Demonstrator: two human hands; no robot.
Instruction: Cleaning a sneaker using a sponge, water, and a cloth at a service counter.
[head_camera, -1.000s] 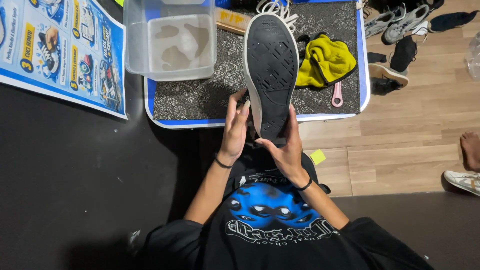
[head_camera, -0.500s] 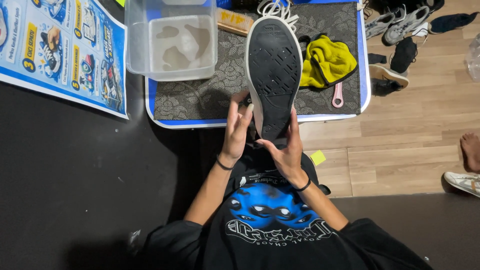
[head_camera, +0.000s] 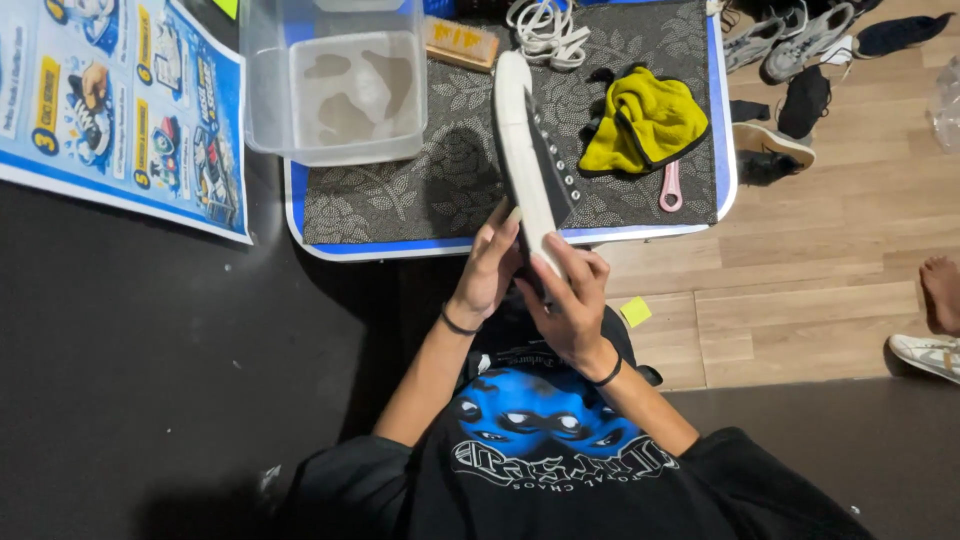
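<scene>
Black canvas sneaker with white rubber sole (head_camera: 535, 165), turned on edge, gripped at its heel by left hand (head_camera: 490, 270) and right hand (head_camera: 572, 300), both closed around it for inspection; yellow cloth (head_camera: 645, 130) lies beyond the right hand.

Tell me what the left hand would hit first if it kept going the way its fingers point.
The left hand already touches the black sneaker; past it, probably the patterned mat, though depth is unclear.

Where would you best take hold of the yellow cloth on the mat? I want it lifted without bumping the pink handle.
Pinch the yellow cloth at its bunched upper fold, coming from above. It lies crumpled in a raised heap, so the top offers loose fabric, while the pink handle lies at its lower right edge.
</scene>
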